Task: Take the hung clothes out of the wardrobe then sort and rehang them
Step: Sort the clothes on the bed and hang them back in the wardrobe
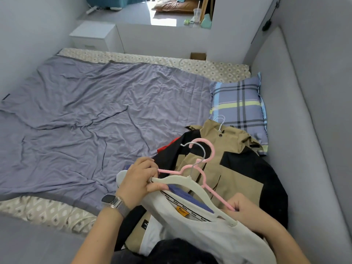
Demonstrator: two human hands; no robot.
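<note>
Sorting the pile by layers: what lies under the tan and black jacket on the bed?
A red garment peeks out beneath the tan and black jacket; under it, the purple sheet. Anything else is covered.

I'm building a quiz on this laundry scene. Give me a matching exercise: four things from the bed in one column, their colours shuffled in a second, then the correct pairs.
Things:
1. thin hanger
2. wide hanger
3. pillow
4. jacket

Colours:
A. tan and black
B. pink
C. blue plaid
D. off-white

Pairs: 1-B, 2-D, 3-C, 4-A
</note>
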